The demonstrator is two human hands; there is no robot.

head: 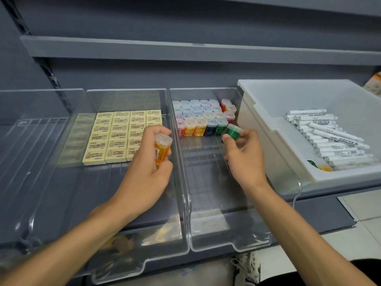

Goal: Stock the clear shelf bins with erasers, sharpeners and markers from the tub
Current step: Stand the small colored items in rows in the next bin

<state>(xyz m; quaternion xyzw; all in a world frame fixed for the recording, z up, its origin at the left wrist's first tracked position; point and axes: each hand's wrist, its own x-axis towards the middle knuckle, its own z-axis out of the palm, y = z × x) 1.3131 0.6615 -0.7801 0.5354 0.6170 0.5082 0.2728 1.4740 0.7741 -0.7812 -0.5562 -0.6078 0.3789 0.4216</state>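
My left hand [147, 174] grips an orange sharpener [161, 148] with a clear cap, above the wall between the two clear bins. My right hand [245, 155] pinches a green sharpener [233, 132] over the right clear bin [208, 193], beside the front row of several coloured sharpeners [203, 115] standing at its back. The middle clear bin [115, 186] holds rows of cream erasers [119, 134]. A white tub [288, 153] on the right contains several white markers [329, 137] and a few loose sharpeners [323, 167].
A third clear bin [31, 162] stands at the far left, with nothing in it. All bins rest on a grey shelf [321, 211]; another grey shelf [185, 51] runs overhead. Tiled floor and a shoe [246, 267] show below.
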